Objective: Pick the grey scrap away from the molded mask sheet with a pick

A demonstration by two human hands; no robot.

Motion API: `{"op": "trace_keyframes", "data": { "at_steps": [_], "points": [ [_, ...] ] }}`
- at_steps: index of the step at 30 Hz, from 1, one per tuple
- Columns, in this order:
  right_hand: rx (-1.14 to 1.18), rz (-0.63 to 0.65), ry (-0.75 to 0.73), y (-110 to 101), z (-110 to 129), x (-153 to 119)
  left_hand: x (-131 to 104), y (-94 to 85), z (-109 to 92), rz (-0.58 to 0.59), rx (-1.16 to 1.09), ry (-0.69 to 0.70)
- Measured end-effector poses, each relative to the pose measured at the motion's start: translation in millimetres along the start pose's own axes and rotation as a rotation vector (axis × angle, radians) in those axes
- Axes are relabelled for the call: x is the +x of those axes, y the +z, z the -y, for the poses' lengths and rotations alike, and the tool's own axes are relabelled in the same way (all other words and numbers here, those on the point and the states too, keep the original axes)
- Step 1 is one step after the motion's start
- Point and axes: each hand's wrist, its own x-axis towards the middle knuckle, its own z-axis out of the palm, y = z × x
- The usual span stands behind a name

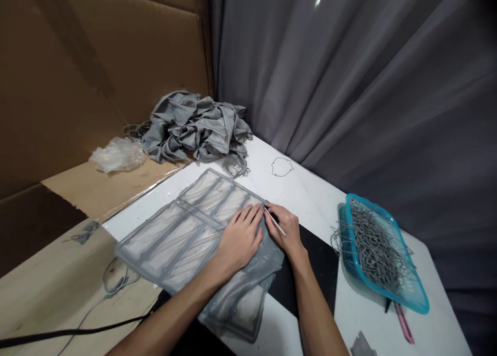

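A grey, rubbery-looking sheet with pale rectangular panels lies across the table, its near right part folded and loose. My left hand rests flat on the sheet, fingers stretched out towards its far right edge. Beside those fingertips, my right hand is closed around a slim white pen-like tool. The tool's tip meets the sheet's edge near the left fingers; exactly what it touches is too small to tell. Under the right wrist and sheet lies a black mat.
A blue basket full of thin grey strips stands right, with a pink-handled tool by it. Crumpled grey sheets and a clear plastic bag lie at the back left. A thin outline-shaped loop lies near the curtain.
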Motion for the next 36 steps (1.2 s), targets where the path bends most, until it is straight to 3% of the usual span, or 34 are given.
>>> {"op": "trace_keyframes", "data": {
  "at_steps": [9, 18, 25, 36],
  "points": [
    [0.123, -0.005, 0.046, 6, -9, -2, -1, 1.4, 2, -0.012, 0.006, 0.004],
    [-0.047, 0.054, -0.008, 8, -5, 2, -1, 2.3, 3, -0.023, 0.013, 0.017],
    [-0.125, 0.006, -0.029, 14, -3, 4, -2, 3.4, 3, -0.030, 0.027, 0.019],
    [0.084, -0.136, 0.232, 20, -2, 9, -2, 6.1, 2, -0.038, 0.059, 0.025]
  ]
}}
